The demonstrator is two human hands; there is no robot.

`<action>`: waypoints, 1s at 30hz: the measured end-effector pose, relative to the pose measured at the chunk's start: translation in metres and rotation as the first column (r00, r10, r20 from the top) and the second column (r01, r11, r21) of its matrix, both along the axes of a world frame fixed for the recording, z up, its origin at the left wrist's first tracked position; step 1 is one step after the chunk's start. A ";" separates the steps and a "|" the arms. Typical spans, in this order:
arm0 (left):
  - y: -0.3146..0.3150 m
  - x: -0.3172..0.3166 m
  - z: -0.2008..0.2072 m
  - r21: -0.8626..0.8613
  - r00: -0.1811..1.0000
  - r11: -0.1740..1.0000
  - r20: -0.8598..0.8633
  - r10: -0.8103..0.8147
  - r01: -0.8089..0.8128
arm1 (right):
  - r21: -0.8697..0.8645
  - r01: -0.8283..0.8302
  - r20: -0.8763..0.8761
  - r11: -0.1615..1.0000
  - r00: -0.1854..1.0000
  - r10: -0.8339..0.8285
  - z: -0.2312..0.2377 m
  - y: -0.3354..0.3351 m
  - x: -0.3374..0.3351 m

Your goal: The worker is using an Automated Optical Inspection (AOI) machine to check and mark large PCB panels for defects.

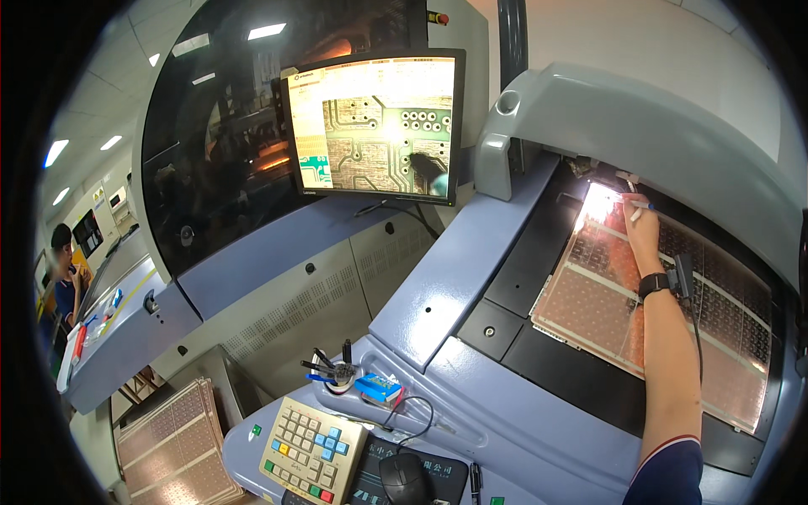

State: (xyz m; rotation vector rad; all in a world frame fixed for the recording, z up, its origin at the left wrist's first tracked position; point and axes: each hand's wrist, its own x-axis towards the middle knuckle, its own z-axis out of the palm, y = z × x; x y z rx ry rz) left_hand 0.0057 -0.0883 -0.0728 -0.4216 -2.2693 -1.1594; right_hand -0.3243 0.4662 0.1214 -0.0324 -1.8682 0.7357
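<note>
My right hand (644, 227) reaches over a copper-coloured circuit board panel (589, 290) on the machine's black bed. Its fingers are closed around a white and blue pen (641, 205), close to a brightly lit patch near the panel's far left corner. Whether the pen's tip touches the panel is lost in the glare. A monitor (379, 126) shows enlarged traces and ringed holes, with a dark tip shape at its lower right. My left hand is out of view.
A grey machine hood (640, 109) arches over the bed. Nearer stand a keypad (313, 450), a black mouse (404, 478), a pen cup (341, 377) and a blue box (379, 388). Stacked panels (177, 446) lie lower left. Another person (66, 273) is at the far left.
</note>
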 end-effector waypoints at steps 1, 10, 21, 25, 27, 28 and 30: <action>0.000 0.001 0.000 0.000 1.000 1.000 0.002 0.006 -0.006 | 0.054 0.007 -0.032 0.999 0.999 -0.006 -0.001 0.003 -0.001; -0.003 0.003 -0.006 -0.005 0.999 1.000 0.051 0.009 -0.008 | -0.107 -0.083 0.043 0.991 0.995 0.088 0.002 -0.003 0.002; -0.002 0.000 -0.004 -0.003 1.000 1.000 0.015 -0.003 0.003 | -0.031 -0.092 0.038 0.995 0.995 0.093 -0.004 0.011 -0.007; -0.001 0.000 -0.002 -0.001 1.000 1.000 0.012 -0.003 0.003 | -0.006 -0.089 0.018 0.996 0.996 0.089 -0.007 0.018 -0.013; 0.000 -0.002 -0.001 -0.006 1.000 1.000 -0.005 -0.001 0.001 | -0.022 -0.101 0.018 0.995 0.995 0.101 -0.009 0.020 -0.014; 0.001 -0.002 -0.001 -0.012 1.000 1.000 -0.021 0.001 -0.001 | -0.038 -0.112 0.019 0.993 0.993 0.113 -0.009 0.020 -0.015; 0.001 -0.004 0.000 -0.005 1.000 1.000 -0.025 -0.005 0.005 | -0.022 -0.094 0.017 0.995 0.995 0.094 -0.009 0.021 -0.016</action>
